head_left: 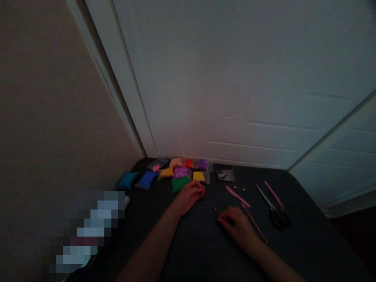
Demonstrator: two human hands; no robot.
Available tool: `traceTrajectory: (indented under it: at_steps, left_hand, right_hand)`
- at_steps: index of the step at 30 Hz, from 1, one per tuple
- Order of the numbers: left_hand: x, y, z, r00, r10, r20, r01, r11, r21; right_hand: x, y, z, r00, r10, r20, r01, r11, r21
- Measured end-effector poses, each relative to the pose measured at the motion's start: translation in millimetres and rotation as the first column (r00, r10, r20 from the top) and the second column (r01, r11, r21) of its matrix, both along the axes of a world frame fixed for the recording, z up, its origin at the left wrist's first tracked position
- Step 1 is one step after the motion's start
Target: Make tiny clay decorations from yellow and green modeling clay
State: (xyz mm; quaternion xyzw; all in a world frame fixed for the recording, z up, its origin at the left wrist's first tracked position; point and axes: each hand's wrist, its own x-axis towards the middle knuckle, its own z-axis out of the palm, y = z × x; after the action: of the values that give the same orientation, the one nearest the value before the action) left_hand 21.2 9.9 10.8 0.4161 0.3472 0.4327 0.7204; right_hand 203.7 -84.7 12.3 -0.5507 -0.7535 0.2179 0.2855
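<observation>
Packets (147,179) in teal, blue and other colours lie along the back left of the dark desk (194,246). The left hand (190,195) is near the green packet (179,184), fingers loosely curled in — whether it holds anything, I cannot tell. Next comes a small yellow-orange bit (215,209), on the desk just beyond the fingertips of the right hand (234,224); its thumb and fingers are nearly together, contents unclear. Beyond — two yellow bits (243,189), a pink knife-shaped tool (237,196), a thin pink stick (255,223) and scissors (272,211).
</observation>
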Motion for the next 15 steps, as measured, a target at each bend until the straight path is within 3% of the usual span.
traceTrajectory:
  at_steps: [2, 4, 6, 9, 12, 15]
  left_hand:
    - [3.4, 3.1, 7.2, 0.995, 0.017, -0.097, -0.012, 0.999, 0.051]
    - [7.9, 8.9, 21.4, 0.980, 0.031, -0.198, -0.006, 0.992, 0.124]
    - [12.9, 12.0, 45.2, 0.968, 0.060, -0.245, -0.005, 0.976, 0.220]
    - [17.5, 2.1, 93.9, 0.966, 0.111, -0.233, -0.016, 0.927, 0.374]
    - [14.3, -22.9, 136.3, 0.936, 0.232, -0.264, -0.027, 0.795, 0.605]
    - [7.4, -46.5, 156.4, 0.921, 0.328, -0.211, -0.029, 0.597, 0.802]
  right_hand:
    - [1.2, 10.2, 13.6, 1.000, -0.006, -0.023, 0.007, 0.999, 0.049]
    - [3.2, 23.4, 38.4, 0.994, -0.049, -0.103, 0.059, 0.994, 0.097]
    - [4.8, 33.4, 72.3, 0.972, -0.091, -0.216, 0.131, 0.976, 0.177]
    - [5.0, 34.9, 121.9, 0.958, -0.025, -0.287, 0.128, 0.930, 0.346]
    - [4.2, 25.3, 147.2, 0.942, 0.036, -0.334, 0.124, 0.886, 0.446]
    - [4.6, 14.7, 149.2, 0.931, 0.149, -0.335, 0.075, 0.817, 0.572]
